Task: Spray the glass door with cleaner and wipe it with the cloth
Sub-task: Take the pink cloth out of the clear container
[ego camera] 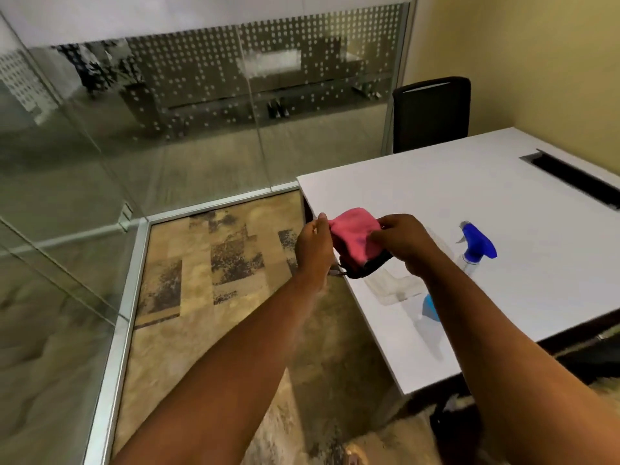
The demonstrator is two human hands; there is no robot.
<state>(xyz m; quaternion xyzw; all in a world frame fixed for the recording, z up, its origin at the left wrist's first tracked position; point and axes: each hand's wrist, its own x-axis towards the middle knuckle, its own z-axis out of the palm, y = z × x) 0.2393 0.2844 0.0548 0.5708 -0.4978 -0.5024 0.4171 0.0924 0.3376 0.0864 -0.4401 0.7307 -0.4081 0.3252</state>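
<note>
Cloth (352, 234), pink with a dark edge, is held over the near left corner of the table (523, 209), pinched between both your hands. Left hand (313, 246) is closed on the cloth's left end, thumb and fingers together. Right hand (402, 239) is closed over its right side, fingers curled on top. Neither hand holds anything else.

Step in hand, by my reading: folding or bunching the cloth into a wiping pad. Fold it flat into a pad with a clean pink face outward and the dark edge tucked in, so no seam drags on glass. Settle it in one hand only; the other must be free for the sprayer.

Sprayer (478, 245), blue head on a clear bottle, stands upright on the table, just right of your right hand and untouched. Nothing shows spraying has begun.

Glass (167, 135) stands left of the table and beyond it, panels in metal framing, the far panels dotted with a frosted pattern. Which panel is the door I cannot tell; a small metal fitting shows on the left panel.

Table is white, smooth, bare apart from the sprayer and a cable slot at its far right. Chair (431, 114), black, sits at the table's far side against a yellow wall. Floor left of the table is patterned carpet.
</note>
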